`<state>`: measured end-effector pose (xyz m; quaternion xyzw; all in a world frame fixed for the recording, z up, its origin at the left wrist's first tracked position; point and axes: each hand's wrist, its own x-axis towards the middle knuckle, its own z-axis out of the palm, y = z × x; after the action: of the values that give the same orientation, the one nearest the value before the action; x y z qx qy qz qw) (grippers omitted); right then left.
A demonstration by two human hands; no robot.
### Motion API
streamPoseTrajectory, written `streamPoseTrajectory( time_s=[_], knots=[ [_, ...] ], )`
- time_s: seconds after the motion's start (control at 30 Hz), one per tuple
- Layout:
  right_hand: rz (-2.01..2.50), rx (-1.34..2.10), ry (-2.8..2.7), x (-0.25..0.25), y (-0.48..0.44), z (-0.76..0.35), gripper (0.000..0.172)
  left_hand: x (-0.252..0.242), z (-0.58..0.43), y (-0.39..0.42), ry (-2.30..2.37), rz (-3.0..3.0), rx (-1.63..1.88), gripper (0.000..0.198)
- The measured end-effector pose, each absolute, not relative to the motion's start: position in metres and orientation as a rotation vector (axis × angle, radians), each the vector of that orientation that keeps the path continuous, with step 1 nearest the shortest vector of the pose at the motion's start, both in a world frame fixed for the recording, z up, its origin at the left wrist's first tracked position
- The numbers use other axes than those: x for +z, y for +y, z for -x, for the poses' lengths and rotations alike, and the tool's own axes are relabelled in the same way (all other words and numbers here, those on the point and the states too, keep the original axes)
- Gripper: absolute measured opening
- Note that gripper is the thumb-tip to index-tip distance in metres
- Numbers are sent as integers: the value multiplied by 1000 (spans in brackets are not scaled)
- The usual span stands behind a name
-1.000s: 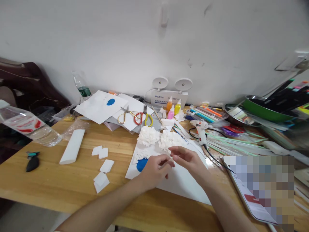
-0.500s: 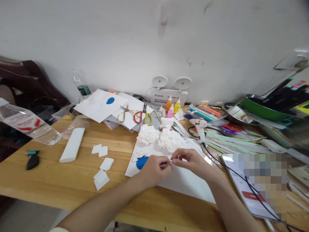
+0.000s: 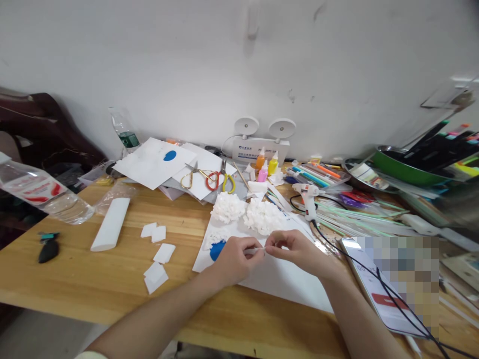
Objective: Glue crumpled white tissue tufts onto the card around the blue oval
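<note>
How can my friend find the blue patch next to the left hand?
On the wooden table, find the white sheet with fluffy white clumps. Near its left edge, beside the left hand, lies the blue patch. Unlike the blue spot on paper farther back, it has white bits along its far side.

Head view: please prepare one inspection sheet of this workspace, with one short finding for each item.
Surface: wooden table, busiest at the back and right.
Work things: white sheet bearing a blue patch and white fluffy clusters; paper squares to the left.
Clutter: scissors, pens, large bottle, phone.
Hands: left hand pinches a small white piece; right hand at its end, grip unclear.
Cables: black cord from glue gun crosses phone.
Surroundings: wall behind; chair at left.
Spills: nothing seen.
</note>
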<state>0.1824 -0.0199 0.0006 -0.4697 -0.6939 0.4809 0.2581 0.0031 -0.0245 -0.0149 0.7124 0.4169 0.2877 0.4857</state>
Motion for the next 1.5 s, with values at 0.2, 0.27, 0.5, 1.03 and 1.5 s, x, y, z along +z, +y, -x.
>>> streamPoseTrajectory(
  time_s=[0.2,0.27,0.5,1.03,1.5],
  knots=[
    [1305,1293,-1833,0,-19,-184,18,-12,-3,-23,1066,-1728,800,20],
    [1314,1284,-1822,0,-19,-184,17,-13,-3,-22,1069,-1710,818,19],
    [1318,1279,-1805,1,-20,-180,15,-14,-2,-21,1088,-1708,800,18],
    [1315,1152,-1868,-3,-23,-172,18,-17,-3,-21,1167,-1916,759,21],
    [1388,901,-1830,-8,-27,-165,9,-19,-2,-20,1184,-2046,733,22]
  ],
)
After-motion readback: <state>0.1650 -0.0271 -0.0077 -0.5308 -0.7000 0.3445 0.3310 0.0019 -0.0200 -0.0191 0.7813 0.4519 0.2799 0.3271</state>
